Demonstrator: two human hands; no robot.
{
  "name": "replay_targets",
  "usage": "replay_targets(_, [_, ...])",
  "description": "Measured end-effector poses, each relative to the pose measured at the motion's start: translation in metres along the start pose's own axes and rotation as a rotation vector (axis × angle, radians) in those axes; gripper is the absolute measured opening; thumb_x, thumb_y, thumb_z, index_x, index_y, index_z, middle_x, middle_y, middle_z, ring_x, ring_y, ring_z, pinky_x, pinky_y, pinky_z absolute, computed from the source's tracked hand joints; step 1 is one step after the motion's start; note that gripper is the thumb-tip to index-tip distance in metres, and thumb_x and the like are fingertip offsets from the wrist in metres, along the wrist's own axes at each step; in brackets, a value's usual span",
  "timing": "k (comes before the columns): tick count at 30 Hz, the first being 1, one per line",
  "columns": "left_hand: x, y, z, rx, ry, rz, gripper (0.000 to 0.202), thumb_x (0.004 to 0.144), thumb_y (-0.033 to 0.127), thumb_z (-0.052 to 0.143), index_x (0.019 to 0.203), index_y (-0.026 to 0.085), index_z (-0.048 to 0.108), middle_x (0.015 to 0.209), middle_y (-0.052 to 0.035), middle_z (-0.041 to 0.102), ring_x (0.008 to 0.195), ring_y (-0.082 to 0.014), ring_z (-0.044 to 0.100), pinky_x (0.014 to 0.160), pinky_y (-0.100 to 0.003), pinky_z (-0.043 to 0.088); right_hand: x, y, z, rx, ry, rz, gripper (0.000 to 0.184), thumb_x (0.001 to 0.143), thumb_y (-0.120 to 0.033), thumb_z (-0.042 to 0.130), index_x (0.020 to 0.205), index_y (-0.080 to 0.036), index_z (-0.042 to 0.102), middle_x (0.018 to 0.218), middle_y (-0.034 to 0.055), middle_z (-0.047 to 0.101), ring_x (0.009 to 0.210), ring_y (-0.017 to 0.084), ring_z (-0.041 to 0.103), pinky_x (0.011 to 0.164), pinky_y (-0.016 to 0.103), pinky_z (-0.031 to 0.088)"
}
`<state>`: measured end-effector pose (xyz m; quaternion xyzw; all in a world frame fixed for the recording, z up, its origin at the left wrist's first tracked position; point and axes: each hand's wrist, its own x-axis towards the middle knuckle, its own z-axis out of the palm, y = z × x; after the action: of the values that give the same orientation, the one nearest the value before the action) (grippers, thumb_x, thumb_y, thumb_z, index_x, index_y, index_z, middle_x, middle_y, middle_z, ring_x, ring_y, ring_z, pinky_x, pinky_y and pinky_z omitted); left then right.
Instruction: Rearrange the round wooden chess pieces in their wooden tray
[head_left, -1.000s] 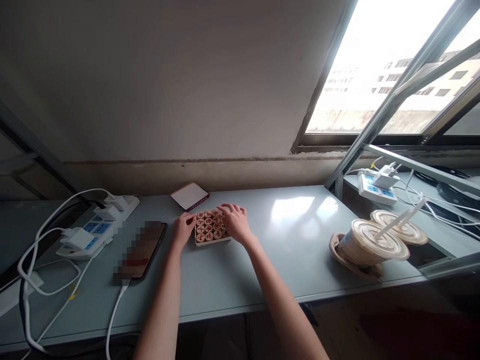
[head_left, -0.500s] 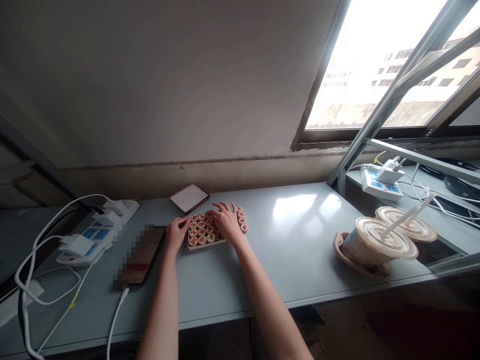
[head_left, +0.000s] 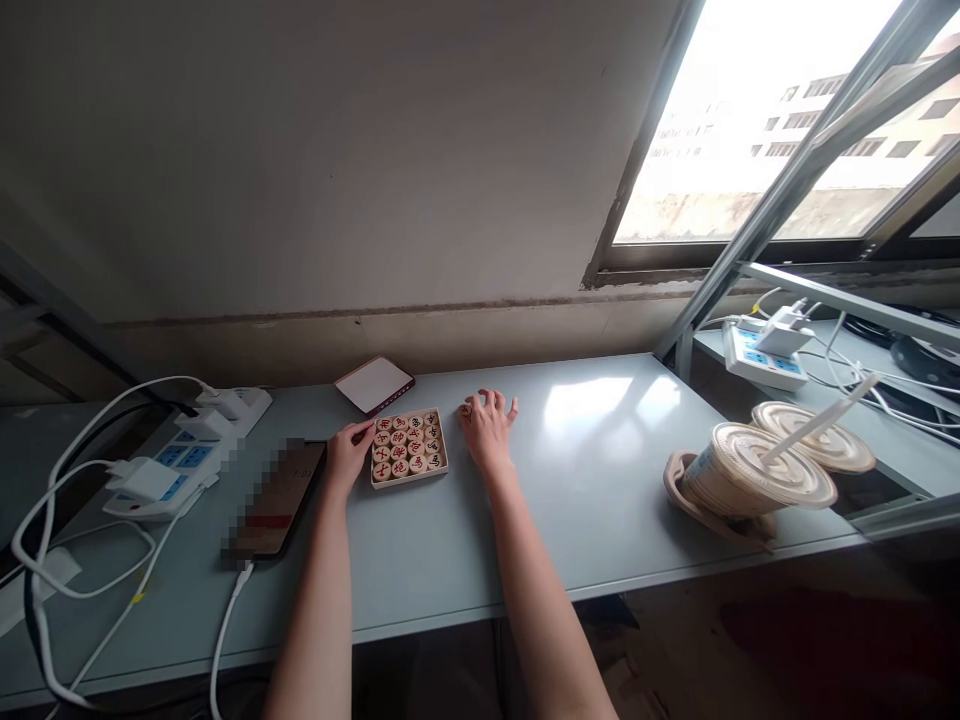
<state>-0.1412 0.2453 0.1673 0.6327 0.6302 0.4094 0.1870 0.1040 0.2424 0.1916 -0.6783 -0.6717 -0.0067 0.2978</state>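
Grey and smooth, the desk runs under a slanted window and a plain wall. Both bare forearms reach forward from the near edge. The left hand rests at the left side of a small open tray, its fingers lightly curled and touching the tray's left rim. The tray holds rows of round wooden chess pieces marked in red and black. The right hand lies palm down just right of the tray, apart from it, fingers spread over loose pieces on the desk; whether it grips any I cannot tell. A white lid lies just behind the tray. A phone and a power strip sit to the left, two lidded cups well to the right.
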Motion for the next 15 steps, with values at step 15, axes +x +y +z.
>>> replay_targets(15, [0.0,0.003,0.0,0.009,-0.005,-0.019,0.035,0.079,0.04,0.049,0.097,0.016,0.069,0.095,-0.0093,0.068,0.085,-0.0222,0.062,0.073,-0.03,0.048,-0.016,-0.039,-0.001,0.146,-0.301,-0.492,0.053,0.082,-0.001,0.04,0.118,-0.036,0.057,0.114,-0.0005,0.061,0.107,0.02,0.048,0.101,0.046,0.02])
